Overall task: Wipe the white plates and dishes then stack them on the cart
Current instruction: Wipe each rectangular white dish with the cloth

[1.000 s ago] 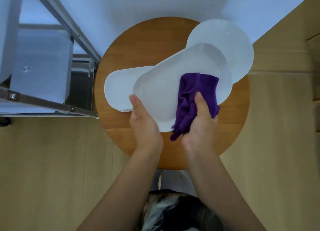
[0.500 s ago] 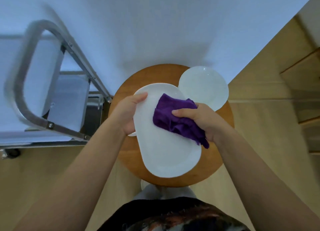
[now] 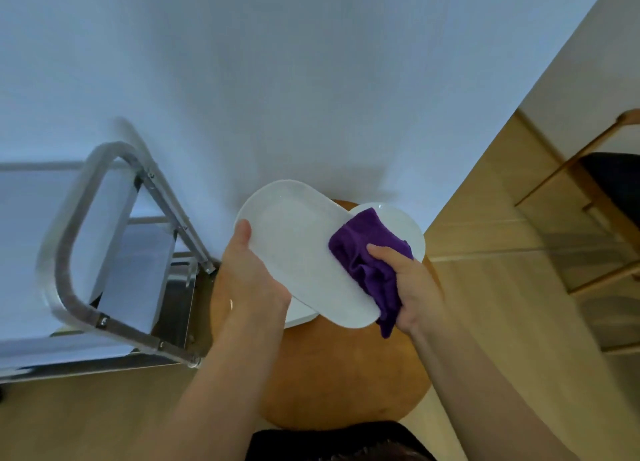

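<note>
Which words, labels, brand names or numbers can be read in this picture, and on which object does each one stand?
None: no readable text shows anywhere in the head view.
Oval white plate: plain, no mark.
Purple cloth: no tag or label visible.
Round white plate: plain.
Metal cart: bare frame with screws, partly blurred, no plate or sticker readable.
Round wooden table: no writing.

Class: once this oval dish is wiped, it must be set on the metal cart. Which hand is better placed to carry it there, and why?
Probably the left hand: it already grips the oval dish by its edge, on the side toward the cart. The right hand holds the purple cloth, farther from the cart.
</note>
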Demonstrator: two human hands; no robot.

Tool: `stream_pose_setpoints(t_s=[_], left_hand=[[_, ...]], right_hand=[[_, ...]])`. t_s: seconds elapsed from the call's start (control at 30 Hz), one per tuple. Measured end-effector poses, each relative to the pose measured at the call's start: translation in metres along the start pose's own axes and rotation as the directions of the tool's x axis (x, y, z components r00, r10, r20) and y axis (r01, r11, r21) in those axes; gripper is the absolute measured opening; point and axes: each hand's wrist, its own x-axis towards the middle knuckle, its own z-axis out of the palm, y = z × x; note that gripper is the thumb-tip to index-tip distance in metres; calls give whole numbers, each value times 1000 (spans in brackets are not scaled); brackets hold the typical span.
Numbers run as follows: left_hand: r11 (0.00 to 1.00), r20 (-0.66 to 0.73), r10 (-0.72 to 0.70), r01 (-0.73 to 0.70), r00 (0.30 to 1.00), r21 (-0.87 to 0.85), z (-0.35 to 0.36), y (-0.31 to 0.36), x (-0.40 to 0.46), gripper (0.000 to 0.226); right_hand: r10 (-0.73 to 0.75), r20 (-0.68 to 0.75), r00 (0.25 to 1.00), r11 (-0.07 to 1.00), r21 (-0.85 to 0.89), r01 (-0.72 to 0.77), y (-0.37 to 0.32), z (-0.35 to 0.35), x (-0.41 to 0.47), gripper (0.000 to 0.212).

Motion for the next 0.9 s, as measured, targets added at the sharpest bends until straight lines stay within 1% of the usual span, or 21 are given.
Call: stream_pose_setpoints(t_s=[0.13,0.23,0.27,0.3,0.33,0.4,0.43,0.47,0.5,0.53,0.57,0.6,0.63,0.67,0.7,0.73,0.77,0.8,0.83,0.87,0.9], left_hand=[[990,-24,138,-138,990,-10,3,-7,-13,12],[978,12,196,-196,981,66,-1,-2,-15,11],[969,61,207,-213,977,127,-4,2,-14,14],[949,154,219,-247,963,195,-9,8,-12,22],[901,306,235,-325,923,288,-17,17,-10,37],[680,608,219,-566,763,466,-36,41,-2,78],[560,697,179,-655,694,508,-42,55,2,93],[445,751,145,-720,644,532,-45,68,4,101],[299,787,131,-781,603,548,-44,79,4,104],[121,825,142,-836,548,535,-41,86,2,104],[-64,875,149,-879,460,472,-38,89,-1,100],[-187,926,141,-909,351,373,-34,90,-6,91],[-239,964,106,-935,243,262,-30,90,-11,78],[-230,985,66,-959,157,168,-29,90,-16,64],[-176,993,25,-977,115,117,-30,90,-20,48],[-96,991,-9,-986,136,134,-31,90,-26,31],[-14,980,-34,-980,198,198,-32,90,-30,18],[41,959,-32,-959,281,282,-34,89,-32,16],[72,934,2,-932,356,355,-36,86,-32,20],[93,907,51,-906,418,413,-39,82,-31,25],[126,884,94,-887,457,445,-42,79,-31,26]], right_hand=[[-19,-204,979,982,178,57,37,17,-4,45],[65,-224,972,978,210,-17,47,23,-7,45],[106,-190,976,979,193,-69,43,21,-8,43],[148,-135,980,978,165,-125,36,17,-9,39],[189,-80,979,976,126,-178,26,10,-9,37],[235,0,972,972,31,-234,7,-3,-8,39],[252,43,967,968,-16,-251,-1,-9,-8,42],[281,94,955,959,-59,-276,-8,-12,-8,41],[322,151,935,946,-100,-310,-12,-13,-8,38],[373,205,905,926,-141,-349,-14,-12,-9,34],[419,247,874,905,-189,-380,-14,-10,-10,32],[455,275,847,886,-241,-397,-13,-8,-11,32],[476,291,830,871,-287,-399,-12,-7,-11,33],[487,300,820,862,-318,-395,-12,-7,-11,34],[491,304,816,857,-334,-391,-11,-7,-11,34],[495,310,812,856,-333,-394,-11,-6,-12,35],[498,314,808,859,-307,-410,-11,-7,-12,36],[503,314,805,862,-253,-440,-12,-7,-12,38],[502,306,809,864,-194,-464,-13,-8,-13,41],[495,290,819,869,-149,-472,-13,-9,-13,45],[478,268,837,878,-123,-462,-14,-10,-13,48]])
